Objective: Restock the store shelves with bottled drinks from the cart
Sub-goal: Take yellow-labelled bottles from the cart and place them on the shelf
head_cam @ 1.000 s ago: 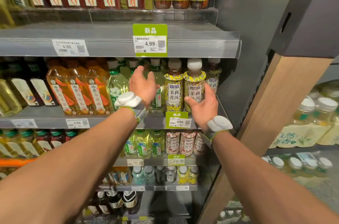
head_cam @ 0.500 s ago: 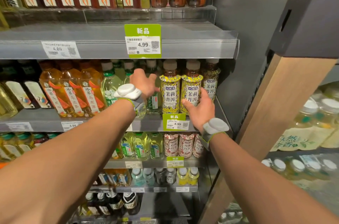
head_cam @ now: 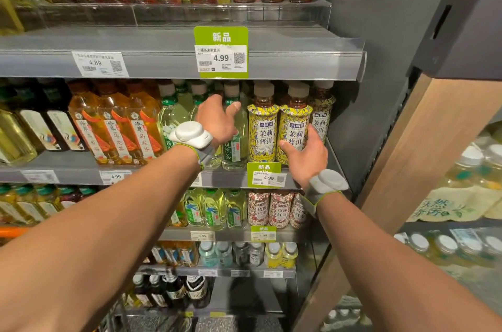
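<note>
On the middle shelf (head_cam: 81, 168) stand yellow-labelled tea bottles and pale green tea bottles. My right hand (head_cam: 305, 157) grips the second yellow-labelled bottle (head_cam: 294, 125) low down, thumb on its front and fingers round its right side; the bottle stands upright on the shelf. Another yellow-labelled bottle (head_cam: 263, 125) is just left of it. My left hand (head_cam: 217, 119) is on a pale green tea bottle (head_cam: 235, 141) in the neighbouring row, thumb stuck out to the right and fingers curled out of sight behind the bottle necks.
Orange tea bottles (head_cam: 114, 127) fill the shelf to the left. A green price tag (head_cam: 220, 51) hangs from the shelf above and a smaller one (head_cam: 264, 175) below my right hand. A grey side panel (head_cam: 375, 87) and a wooden post (head_cam: 407, 155) close the bay's right side.
My right hand moved up and closed round the second yellow-labelled bottle. My left hand's spread fingers curled in over the pale green bottles.
</note>
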Demonstrator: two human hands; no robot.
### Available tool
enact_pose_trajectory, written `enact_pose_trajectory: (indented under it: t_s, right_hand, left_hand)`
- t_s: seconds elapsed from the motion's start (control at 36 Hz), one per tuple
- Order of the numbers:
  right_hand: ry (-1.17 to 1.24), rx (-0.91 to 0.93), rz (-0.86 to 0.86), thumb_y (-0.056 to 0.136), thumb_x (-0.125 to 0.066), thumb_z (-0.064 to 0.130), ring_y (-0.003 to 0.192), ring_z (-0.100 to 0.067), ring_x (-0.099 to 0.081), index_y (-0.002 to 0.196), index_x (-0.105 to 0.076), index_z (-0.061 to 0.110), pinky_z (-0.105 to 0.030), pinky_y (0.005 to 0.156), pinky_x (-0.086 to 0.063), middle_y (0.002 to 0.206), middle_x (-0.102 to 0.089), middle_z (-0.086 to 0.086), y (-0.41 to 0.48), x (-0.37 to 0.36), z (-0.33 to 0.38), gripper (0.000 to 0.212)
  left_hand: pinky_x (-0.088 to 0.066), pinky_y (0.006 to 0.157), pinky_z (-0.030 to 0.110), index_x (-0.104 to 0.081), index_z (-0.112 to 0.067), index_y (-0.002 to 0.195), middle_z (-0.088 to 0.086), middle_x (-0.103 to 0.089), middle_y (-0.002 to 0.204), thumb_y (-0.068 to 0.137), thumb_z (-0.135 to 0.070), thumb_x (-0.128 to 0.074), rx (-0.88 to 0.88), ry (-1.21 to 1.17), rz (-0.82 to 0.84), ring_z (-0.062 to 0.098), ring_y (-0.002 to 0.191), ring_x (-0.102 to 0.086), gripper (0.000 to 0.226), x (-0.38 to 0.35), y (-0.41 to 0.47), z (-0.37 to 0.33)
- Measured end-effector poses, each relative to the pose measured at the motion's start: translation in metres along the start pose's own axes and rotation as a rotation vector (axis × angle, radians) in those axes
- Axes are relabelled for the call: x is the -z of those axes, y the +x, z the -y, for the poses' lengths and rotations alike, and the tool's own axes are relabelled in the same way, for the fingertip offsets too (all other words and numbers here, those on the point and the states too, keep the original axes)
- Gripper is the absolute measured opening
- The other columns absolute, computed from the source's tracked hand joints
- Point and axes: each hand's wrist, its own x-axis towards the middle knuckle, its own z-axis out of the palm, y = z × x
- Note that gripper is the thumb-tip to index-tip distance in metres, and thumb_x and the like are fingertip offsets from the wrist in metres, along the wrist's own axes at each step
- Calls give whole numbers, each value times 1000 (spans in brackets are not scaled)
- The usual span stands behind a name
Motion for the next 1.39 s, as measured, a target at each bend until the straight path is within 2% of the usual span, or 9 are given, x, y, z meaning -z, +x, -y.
enact_pose_trajectory:
  t_s: [0.17,0.28,0.33,0.61,0.72,0.86,1.03,1.19,1.39]
  right_hand:
    - [16,14,24,90,-72,35,134,-29,-50,147,-42,9,-44,110,-41,145,-54,-8,-4,2,-1,70]
    - [35,12,32,90,-72,36,139,-28,-44,152,-36,9,-43,114,-36,150,-49,-9,-6,3,-1,77]
    - [32,15,28,90,-72,36,142,-27,-41,154,-32,9,-43,116,-34,153,-46,-9,-6,4,-1,81]
    - [4,29,-5,91,-71,39,147,-28,-31,156,-27,9,-36,119,-25,160,-34,-9,-10,1,-2,85]
    - [26,10,4,89,-73,38,141,-27,-41,152,-37,10,-42,116,-34,152,-46,-8,-10,1,-3,78]
    - [-54,-45,37,86,-76,33,126,-32,-53,136,-51,5,-42,104,-43,136,-59,-12,-16,-2,-12,62]
    - [-124,-53,82,89,-74,35,136,-33,-44,148,-37,4,-42,110,-38,148,-48,-14,-14,-2,-11,76]
    - [-121,-45,100,90,-72,35,138,-32,-42,148,-36,5,-41,110,-38,149,-45,-13,-13,0,-13,74]
    - [-82,-34,106,91,-72,32,137,-35,-41,149,-35,5,-43,111,-37,149,-44,-15,-13,-1,-17,74]
  left_hand:
    - [-54,82,50,-51,0,106,21,-64,110,102,-41,-56,-41,31,-8,41,96,-68,41,-2,-5,5]
    - [-32,72,36,-46,-8,94,21,-63,109,101,-38,-59,-66,128,-69,37,105,-55,33,-6,-5,6]
    - [-27,72,35,-43,-10,92,22,-62,110,101,-37,-59,-67,132,-90,37,106,-53,33,-8,-5,5]
    - [-29,75,36,-53,1,106,21,-62,114,102,-36,-58,-59,168,-135,38,108,-54,38,-13,-9,3]
    - [-29,73,35,-48,-6,97,20,-63,112,100,-38,-61,-50,156,-128,37,107,-55,34,-12,-9,3]
    - [-52,83,46,-52,0,109,18,-67,108,99,-39,-61,-24,45,-76,41,100,-66,41,-11,-8,3]
    - [-55,81,53,-52,0,107,19,-63,114,99,-34,-63,-19,-2,-67,43,97,-67,36,-9,-8,4]
    - [-52,94,50,-51,0,131,19,-65,124,100,-36,-61,4,40,-44,43,107,-66,49,-8,-6,1]
    - [-57,87,53,-49,-4,136,13,-54,141,99,-31,-63,52,-52,-72,42,103,-68,48,-10,-15,-2]
